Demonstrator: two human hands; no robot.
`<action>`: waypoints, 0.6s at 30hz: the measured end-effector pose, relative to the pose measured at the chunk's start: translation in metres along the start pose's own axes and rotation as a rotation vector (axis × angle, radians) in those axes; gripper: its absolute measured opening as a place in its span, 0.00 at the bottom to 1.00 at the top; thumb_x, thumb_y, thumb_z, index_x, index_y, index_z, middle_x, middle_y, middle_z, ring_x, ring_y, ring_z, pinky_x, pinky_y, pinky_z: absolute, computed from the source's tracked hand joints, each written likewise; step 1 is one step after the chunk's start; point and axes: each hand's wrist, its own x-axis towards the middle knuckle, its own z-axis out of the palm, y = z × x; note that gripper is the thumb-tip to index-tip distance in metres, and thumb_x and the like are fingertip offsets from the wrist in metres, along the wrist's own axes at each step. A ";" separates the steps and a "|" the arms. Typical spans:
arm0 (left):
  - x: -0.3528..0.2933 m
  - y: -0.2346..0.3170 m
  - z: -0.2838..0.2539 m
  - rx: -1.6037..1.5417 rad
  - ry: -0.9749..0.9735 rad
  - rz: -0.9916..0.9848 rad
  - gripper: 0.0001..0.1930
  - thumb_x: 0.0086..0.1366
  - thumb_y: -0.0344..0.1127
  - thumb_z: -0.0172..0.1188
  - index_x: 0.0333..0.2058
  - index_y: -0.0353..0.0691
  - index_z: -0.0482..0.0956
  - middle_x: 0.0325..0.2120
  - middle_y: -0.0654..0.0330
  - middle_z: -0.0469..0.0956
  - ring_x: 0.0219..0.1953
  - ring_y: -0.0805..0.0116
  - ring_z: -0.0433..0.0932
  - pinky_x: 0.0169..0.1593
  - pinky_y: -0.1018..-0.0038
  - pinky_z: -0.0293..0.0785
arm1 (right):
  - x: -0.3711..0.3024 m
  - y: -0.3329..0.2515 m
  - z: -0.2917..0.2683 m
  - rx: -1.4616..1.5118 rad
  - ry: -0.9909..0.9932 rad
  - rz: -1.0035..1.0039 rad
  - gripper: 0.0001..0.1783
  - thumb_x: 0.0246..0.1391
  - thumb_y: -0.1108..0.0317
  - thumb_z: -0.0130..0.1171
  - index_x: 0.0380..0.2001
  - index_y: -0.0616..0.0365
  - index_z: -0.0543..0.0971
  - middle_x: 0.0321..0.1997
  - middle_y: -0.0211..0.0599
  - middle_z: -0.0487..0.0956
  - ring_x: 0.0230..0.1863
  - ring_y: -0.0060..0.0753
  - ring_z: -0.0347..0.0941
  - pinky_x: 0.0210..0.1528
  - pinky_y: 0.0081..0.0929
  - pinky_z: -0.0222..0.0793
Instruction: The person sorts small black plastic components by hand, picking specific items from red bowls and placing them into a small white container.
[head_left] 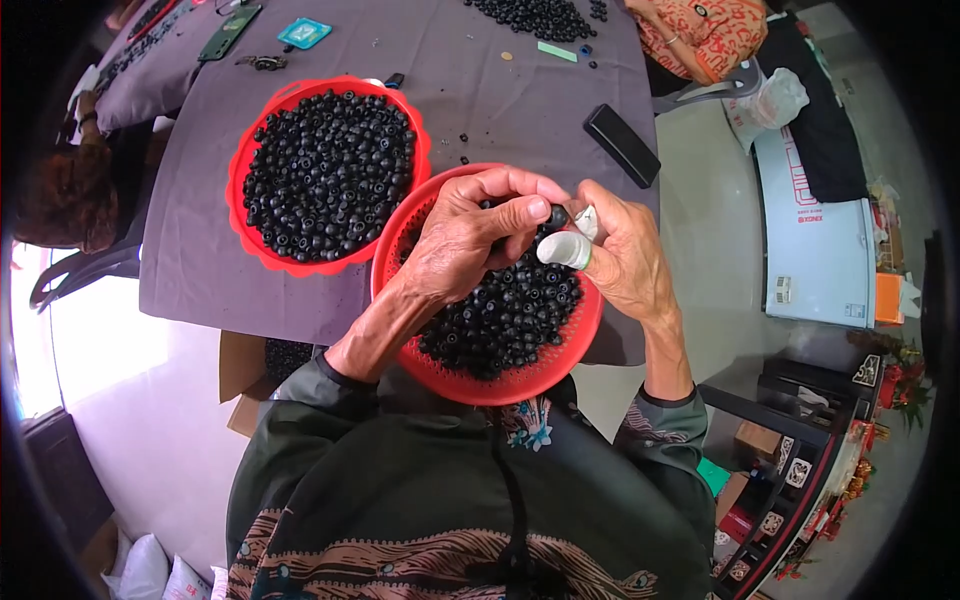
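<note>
My left hand [470,235] is closed, its thumb and forefinger pinching a small black round part [554,217] above the red basket. My right hand [630,250] meets it there, fingers bent in close to the part. White covers wrap its thumb [565,249] and forefinger; whatever lies between those fingertips is too small to tell. Below both hands, the round red basket [590,335], with holes in its wall, sits at the table's near edge against my body. Many black bead-like parts [510,325] fill it, several with a visible hole. My hands hide its upper middle.
Left of the basket, a scalloped red tray [240,200] is heaped with similar parts. A black oblong case [622,146] lies at right on the grey cloth [190,240]. More loose parts [535,18] lie at the far side, where other people [700,35] sit. An open carton [240,370] stands below left.
</note>
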 end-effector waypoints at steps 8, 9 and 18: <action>0.001 0.003 -0.003 0.023 -0.010 -0.035 0.07 0.58 0.30 0.55 0.35 0.34 0.75 0.18 0.67 0.71 0.13 0.84 0.59 0.17 0.86 0.54 | 0.003 -0.005 -0.004 -0.185 -0.067 0.002 0.23 0.39 0.53 0.64 0.23 0.62 0.67 0.16 0.43 0.70 0.18 0.45 0.68 0.21 0.32 0.61; 0.001 0.002 -0.003 0.022 -0.010 -0.036 0.07 0.58 0.30 0.55 0.35 0.34 0.75 0.19 0.67 0.71 0.13 0.84 0.60 0.17 0.86 0.54 | 0.003 -0.005 -0.003 -0.185 -0.067 0.002 0.23 0.39 0.53 0.64 0.23 0.62 0.67 0.16 0.43 0.70 0.18 0.45 0.68 0.21 0.32 0.61; 0.001 0.001 -0.002 0.029 0.007 -0.057 0.07 0.58 0.30 0.55 0.34 0.34 0.75 0.18 0.68 0.72 0.13 0.85 0.60 0.16 0.87 0.53 | 0.000 -0.004 -0.001 -0.239 -0.033 -0.019 0.21 0.41 0.56 0.63 0.24 0.63 0.68 0.16 0.44 0.70 0.19 0.46 0.69 0.21 0.32 0.62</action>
